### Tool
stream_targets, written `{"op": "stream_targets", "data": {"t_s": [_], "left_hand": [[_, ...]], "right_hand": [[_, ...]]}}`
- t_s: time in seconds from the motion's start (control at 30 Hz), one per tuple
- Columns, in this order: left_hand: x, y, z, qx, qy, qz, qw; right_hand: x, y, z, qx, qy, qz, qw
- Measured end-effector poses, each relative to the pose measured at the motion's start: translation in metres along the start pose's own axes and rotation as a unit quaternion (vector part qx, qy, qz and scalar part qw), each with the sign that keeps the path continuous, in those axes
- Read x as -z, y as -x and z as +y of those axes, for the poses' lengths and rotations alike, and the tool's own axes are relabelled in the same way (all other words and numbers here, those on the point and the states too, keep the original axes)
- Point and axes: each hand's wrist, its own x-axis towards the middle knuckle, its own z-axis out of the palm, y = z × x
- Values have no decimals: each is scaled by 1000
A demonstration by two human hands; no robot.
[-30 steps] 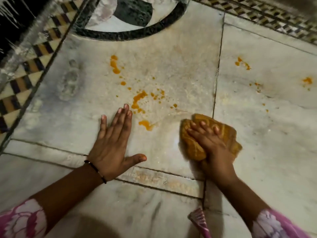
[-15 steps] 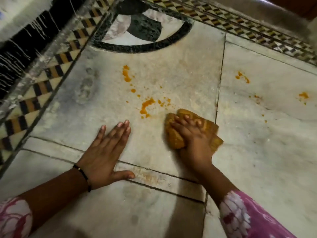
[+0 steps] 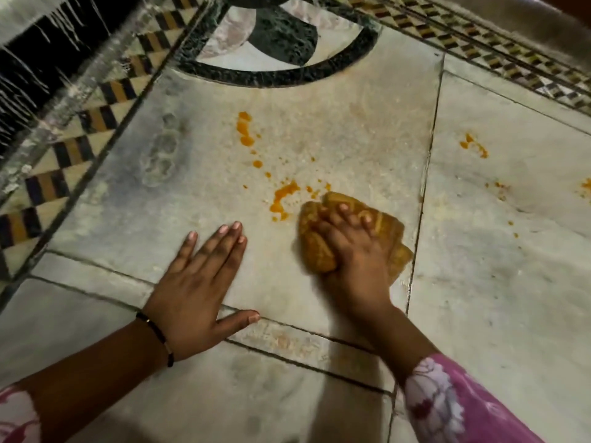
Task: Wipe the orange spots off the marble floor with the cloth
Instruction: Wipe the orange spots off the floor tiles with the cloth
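My right hand (image 3: pixel 351 251) presses a bunched orange-yellow cloth (image 3: pixel 315 247) flat on the pale marble floor (image 3: pixel 351 129). Just left of the cloth lies a streak of orange spots (image 3: pixel 283 195), with a longer orange smear (image 3: pixel 244 129) further up and small drops between them. More orange spots (image 3: pixel 473 145) sit on the slab to the right, and another patch (image 3: pixel 587 185) shows at the right edge. My left hand (image 3: pixel 198 282) rests flat on the floor, fingers spread, holding nothing.
A checkered inlay border (image 3: pixel 80 129) runs along the left, and a similar one (image 3: pixel 479 39) along the top right. A dark round inlay pattern (image 3: pixel 278 36) lies at the top. Grout joints (image 3: pixel 428 174) divide the slabs. A black fringed edge (image 3: pixel 28 68) sits top left.
My right hand has slid the cloth left and up toward the central spots; the orange blob nearest my left hand is gone. My left hand stays planted.
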Motion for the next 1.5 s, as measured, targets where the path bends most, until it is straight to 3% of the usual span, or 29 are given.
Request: {"op": "stream_targets", "data": {"t_s": [0.1, 0.27, 0.43, 0.53, 0.67, 0.8, 0.97, 1.03, 1.13, 1.23, 1.3, 1.37, 1.5], "left_hand": [[0, 0, 0, 1, 9, 5, 1000], [0, -1, 1, 3, 18, 18, 1000], [-1, -2, 0, 4, 24, 23, 999], [0, -1, -2, 0, 25, 20, 999], [1, -1, -1, 2, 36, 21, 999], [1, -1, -1, 6, 36, 19, 999], [2, -1, -1, 11, 47, 16, 999], [2, -2, -1, 12, 50, 19, 999], [2, -3, -2, 8, 55, 21, 998], [2, -2, -1, 11, 60, 18, 998], [2, -3, -1, 12, 59, 19, 998], [1, -3, 0, 11, 54, 19, 998], [0, -2, -1, 13, 51, 21, 998]], "right_hand": [[20, 32, 25, -63, 5, 5, 998], [7, 93, -27, 59, 30, -32, 997], [-9, 19, -45, 124, 38, -56, 990], [0, -18, -10, 42, 39, -37, 998], [21, 26, 31, -62, 22, -12, 998], [15, 88, -1, 9, 9, -21, 1000], [-10, 37, -51, 139, 4, -69, 988], [-11, 2, -35, 109, 7, -59, 992], [3, -7, 6, -24, -8, -34, 999], [24, 44, 33, -123, -12, -7, 992], [27, 89, 24, -144, -16, -4, 990], [17, 122, -8, -122, -26, -7, 992], [-4, 99, -58, 24, -31, -44, 998]]}}
